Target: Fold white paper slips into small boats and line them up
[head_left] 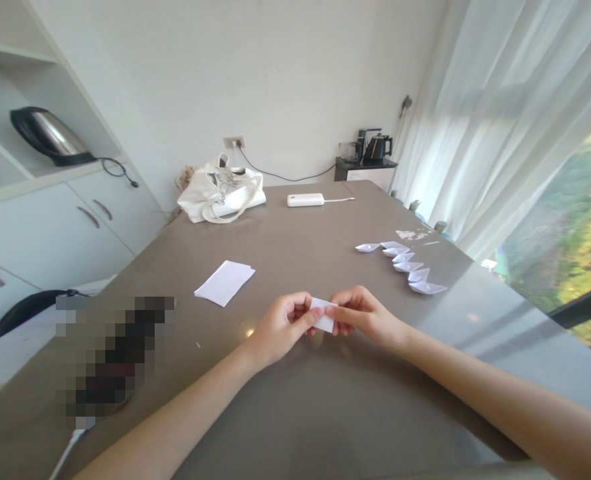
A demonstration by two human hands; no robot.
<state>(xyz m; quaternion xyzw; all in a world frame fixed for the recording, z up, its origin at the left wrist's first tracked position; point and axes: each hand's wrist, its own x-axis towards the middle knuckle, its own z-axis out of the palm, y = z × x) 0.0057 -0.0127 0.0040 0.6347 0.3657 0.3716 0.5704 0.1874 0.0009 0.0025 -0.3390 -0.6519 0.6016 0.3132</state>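
Both my hands meet over the middle of the grey table [295, 400] and pinch one small folded piece of white paper [324, 316]. My left hand [280, 327] grips its left side with thumb and curled fingers. My right hand [360, 313] grips its right side, fingers closed on the paper. A small stack of white paper sheets [224, 282] lies to the left of my hands. Several folded white paper boats [406, 265] lie in a curved row to the right, further back.
A white bag [221, 193] and a white power bank with cable [305, 199] lie at the table's far end. Paper scraps [411, 234] sit near the right edge. A blurred dark object [110, 353] stands at the left. A kettle [50, 137] rests on the shelf, curtains hang at the right.
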